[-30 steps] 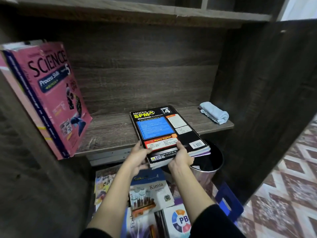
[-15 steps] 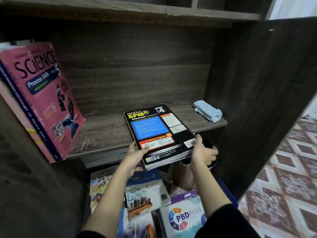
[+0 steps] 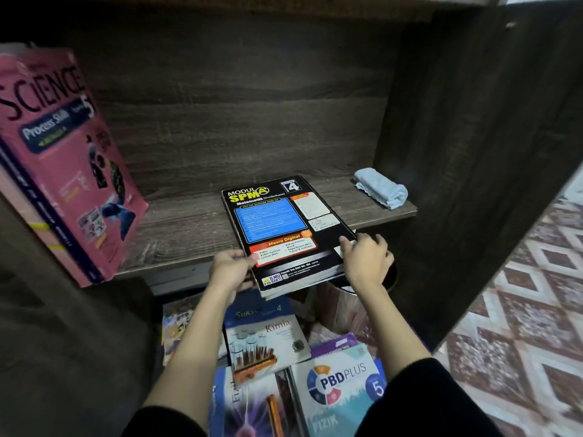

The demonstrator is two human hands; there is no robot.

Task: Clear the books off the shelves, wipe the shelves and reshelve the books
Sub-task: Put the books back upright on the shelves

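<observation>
Shifted the right hand (image 3: 367, 261) over the last second from the near edge of the black SPM stack (image 3: 284, 228) round to its right front corner; kept the left hand (image 3: 232, 268) at the near left corner. Grips the stack with both: left thumb on the cover with fingers tucked beneath, right fingers curled over the right edge. Has the stack lying flat, far half on the shelf (image 3: 189, 228), near end jutting past the front lip. Looks like sliding it home, or readying to tip it upright; cannot tell which.

Shows a pink Science book (image 3: 63, 165), with others behind it, already leaning at the shelf's left end. Shows a rolled blue cloth (image 3: 380, 187) parked at the right end, well apart from the stack. Suggests wiping of this shelf done and reshelving under way, early on. Leaves plenty spread out below the shelf: Kimia book (image 3: 268, 339), PBD Plus book (image 3: 340, 389) and more, all yet to lift and stand in. Says nothing of the other shelves, out of view.
</observation>
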